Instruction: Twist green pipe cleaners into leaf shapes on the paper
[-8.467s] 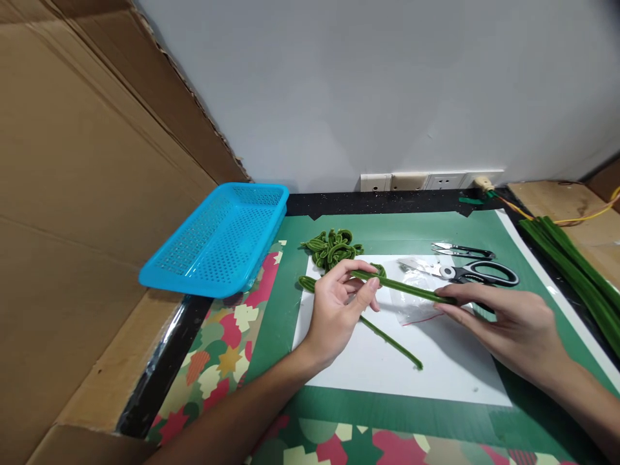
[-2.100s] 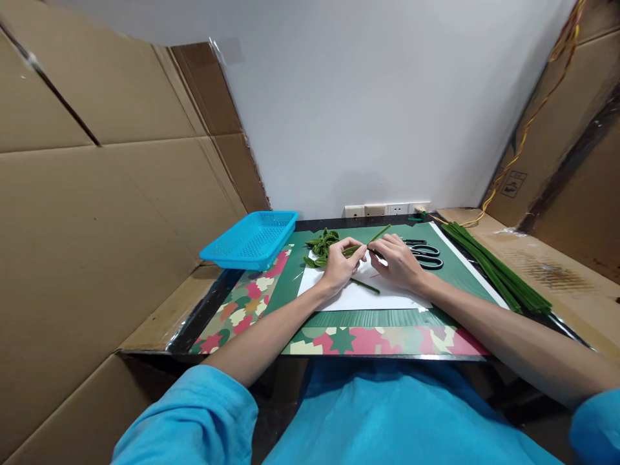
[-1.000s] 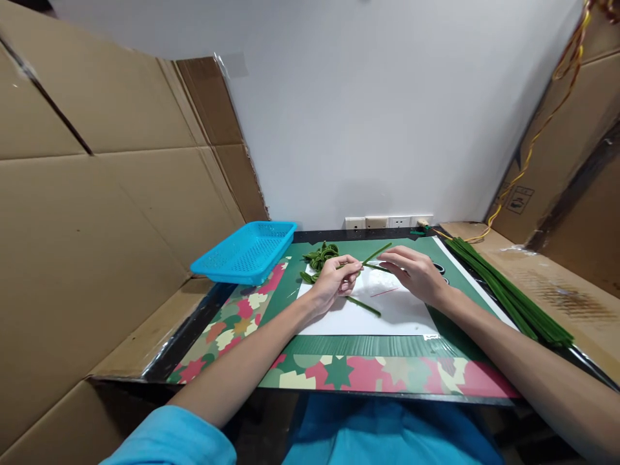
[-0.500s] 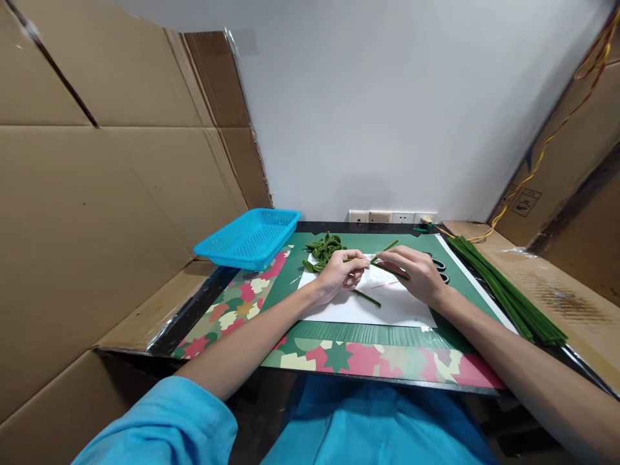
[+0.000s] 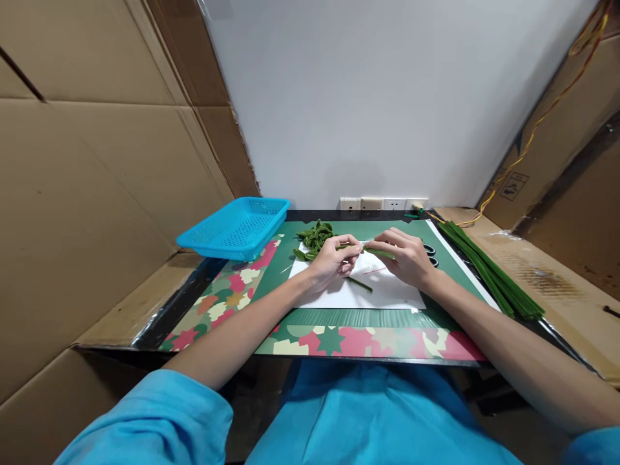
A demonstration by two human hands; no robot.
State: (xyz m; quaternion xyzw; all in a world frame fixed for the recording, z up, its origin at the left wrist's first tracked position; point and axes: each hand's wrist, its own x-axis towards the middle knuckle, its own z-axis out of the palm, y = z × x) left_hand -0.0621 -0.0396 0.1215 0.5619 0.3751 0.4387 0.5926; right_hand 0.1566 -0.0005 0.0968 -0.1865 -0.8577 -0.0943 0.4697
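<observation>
Over the white sheet of paper (image 5: pixel 387 297), my left hand (image 5: pixel 334 261) is closed in a pinch on a fuzzy green pipe cleaner (image 5: pixel 380 252). My right hand (image 5: pixel 405 257) meets it fingertip to fingertip, its thumb and fingers closed on the same pipe cleaner. Below my left hand, a green pipe cleaner end (image 5: pixel 360 284) sticks out; whether it belongs to the held piece is hidden. Just beyond my left hand lies a pile of looped green pipe cleaners (image 5: pixel 317 234). Black scissor handles (image 5: pixel 430 250) show partly behind my right hand.
A blue perforated basket (image 5: pixel 227 248) stands at the back left. To the right lies a bundle of straight green pipe cleaners (image 5: pixel 491 271). Cardboard (image 5: pixel 121 181) walls the left side. Wall sockets (image 5: pixel 378 204) and a yellow cable (image 5: pixel 513 168) are behind the green mat (image 5: pixel 271 278).
My right fingers have closed in along the pipe cleaner, whose two ends stood apart earlier. The upper end no longer stands up between the hands. The whole view has shifted slightly.
</observation>
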